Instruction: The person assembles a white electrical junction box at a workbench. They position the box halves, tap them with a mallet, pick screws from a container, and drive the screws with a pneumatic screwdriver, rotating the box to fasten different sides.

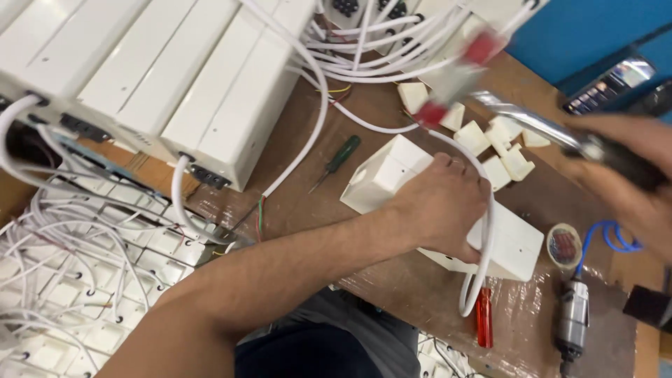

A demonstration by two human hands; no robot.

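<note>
left hand [441,203] clamped on white box [381,175] at table [420,287] centre, white cable [483,238] looped over it | right hand [630,175] at 3 o'clock grasping blurred pliers [518,112] | green screwdriver [339,159] at 10 o'clock of box

**Even overhead light, motion blur at two o'clock**

Bright, diffuse light falls from above, so shadows under the white box [448,210] and the left hand [439,206] stay soft and short. The right hand [633,175] and its shiny metal tool [521,115] smear with motion blur toward two and three o'clock; the tool glints. White cables [70,259] at eight o'clock look slightly washed out. The centre stays reasonably sharp.
</note>
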